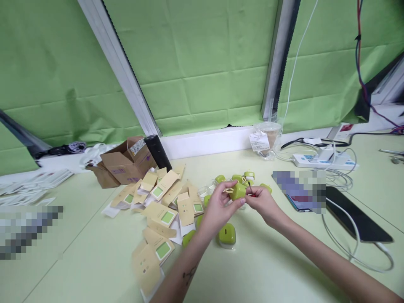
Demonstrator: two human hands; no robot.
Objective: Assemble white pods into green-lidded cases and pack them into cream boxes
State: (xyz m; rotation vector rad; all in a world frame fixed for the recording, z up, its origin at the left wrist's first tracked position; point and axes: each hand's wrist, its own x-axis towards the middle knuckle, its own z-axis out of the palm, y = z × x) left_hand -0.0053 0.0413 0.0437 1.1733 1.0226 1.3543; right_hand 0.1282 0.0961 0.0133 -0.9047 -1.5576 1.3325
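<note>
My left hand [220, 205] is closed around a small green case [237, 191] with a pale yellow loop on its left side. Right beside it, my right hand [262, 202] pinches a thin dark tool with a bit of red [249, 187], held up close to the case. Its kind is too small to make out. A rounded green box with a dark slot and a clear base [227, 235] sits on the table below my hands. More green cases [249, 174] lie behind and beside them, partly hidden by my fingers and left forearm.
Open tan paper boxes [164, 214] are heaped left of my hands. Behind them stand a cardboard carton [126, 164] and a black cylinder [158, 152]. A bagged drink cup [268, 136] stands at the back. Rightward lie a power strip [303, 160], cables and a black phone-like slab [353, 216].
</note>
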